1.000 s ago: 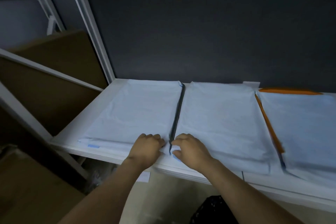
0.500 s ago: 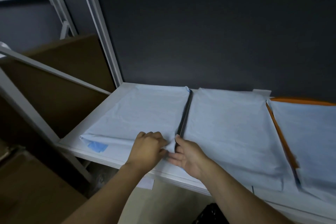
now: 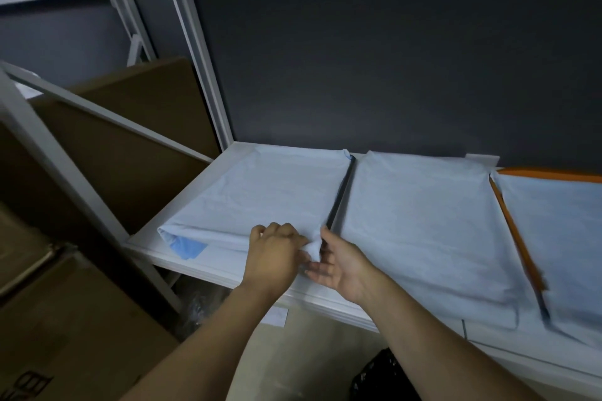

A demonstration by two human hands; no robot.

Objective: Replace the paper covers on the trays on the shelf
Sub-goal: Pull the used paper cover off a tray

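head view: three covers side by side on white shelf (image 3: 202, 273): left paper cover (image 3: 260, 192), middle paper cover (image 3: 420, 221), right paper cover (image 3: 560, 238); two tray edges show in gaps: dark edge (image 3: 342, 195), orange edge (image 3: 518, 238); one blue tape patch (image 3: 189, 247) at left cover's front corner; left hand (image 3: 273, 257) curled, pinching bunched front-right corner of left paper cover at shelf front; right hand (image 3: 342, 267) spread, palm inward, fingers touching same corner from beneath; cardboard boxes (image 3: 65, 319) crowd left side
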